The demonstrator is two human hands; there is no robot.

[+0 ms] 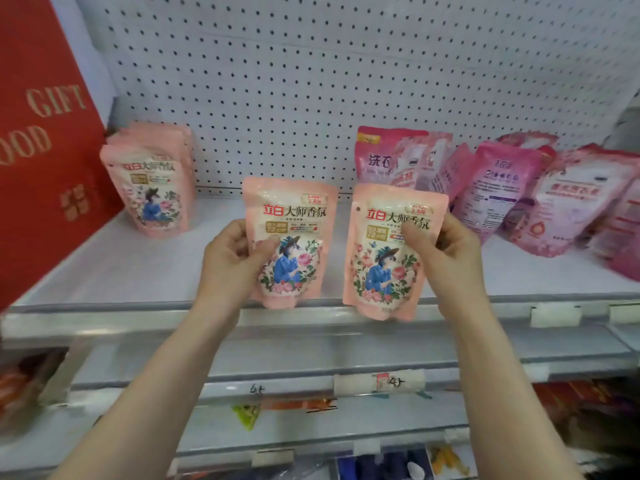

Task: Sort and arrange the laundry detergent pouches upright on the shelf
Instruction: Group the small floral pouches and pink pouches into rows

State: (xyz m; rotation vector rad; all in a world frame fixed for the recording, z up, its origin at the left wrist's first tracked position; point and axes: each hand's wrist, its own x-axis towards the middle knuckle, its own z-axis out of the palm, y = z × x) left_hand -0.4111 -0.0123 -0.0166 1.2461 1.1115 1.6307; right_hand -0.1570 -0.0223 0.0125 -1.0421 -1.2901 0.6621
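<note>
My left hand [231,259] grips a light pink detergent pouch [294,220] by its left edge, upright, over the front of the white shelf [138,271]. My right hand [446,258] holds a second, identical light pink pouch [384,282] by its right side, also upright and facing me. A small stack of the same light pink pouches [152,181] stands upright at the shelf's back left. Darker pink pouches [498,188] lean in a jumble at the back right.
A red gift bag [45,150] stands at the left end of the shelf. A white pegboard [311,81] backs the shelf. Lower shelves [311,386] with price tags and mixed goods lie below my arms.
</note>
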